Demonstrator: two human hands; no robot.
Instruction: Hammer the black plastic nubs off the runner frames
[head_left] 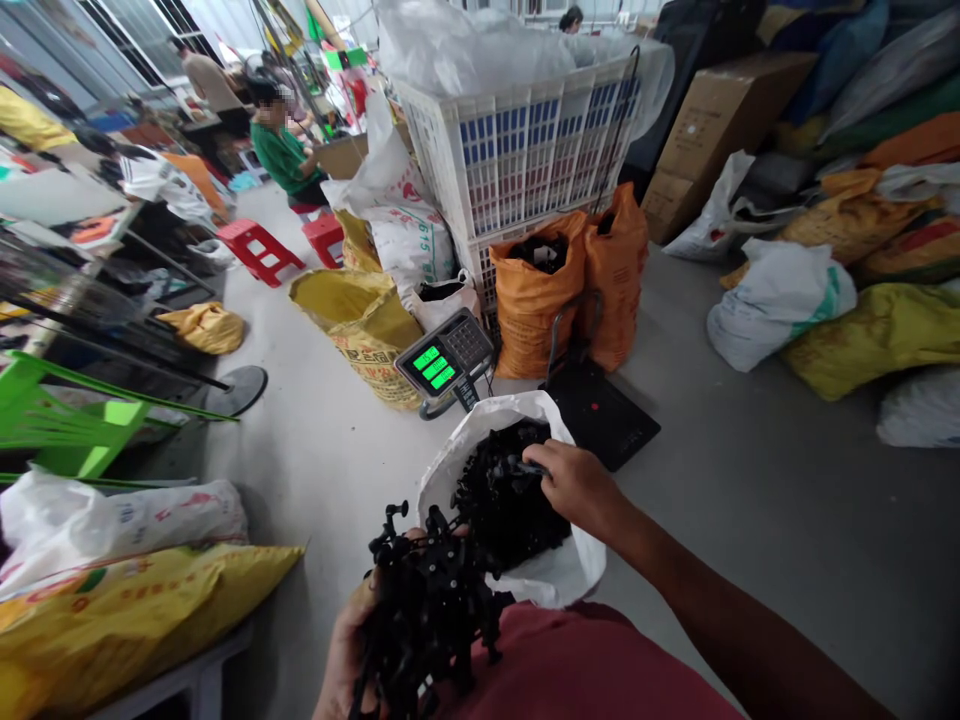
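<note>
My left hand [346, 650] holds a tangled bunch of small black plastic parts [427, 600] low in front of my red shirt. Just beyond it stands an open white bag [555, 575] full of the same black parts. My right hand [574, 485] reaches into that bag from the right, its fingers closed on a few black pieces at the top of the heap. The bag stands on the grey floor, right in front of a platform scale [600, 415].
The scale's green display [442, 362] leans toward me. Behind it stand two orange sacks [540, 300], a yellow sack [367, 320] and stacked white crates [525, 150]. Filled sacks lie at right and lower left. A person in green sits far left by red stools [259, 248].
</note>
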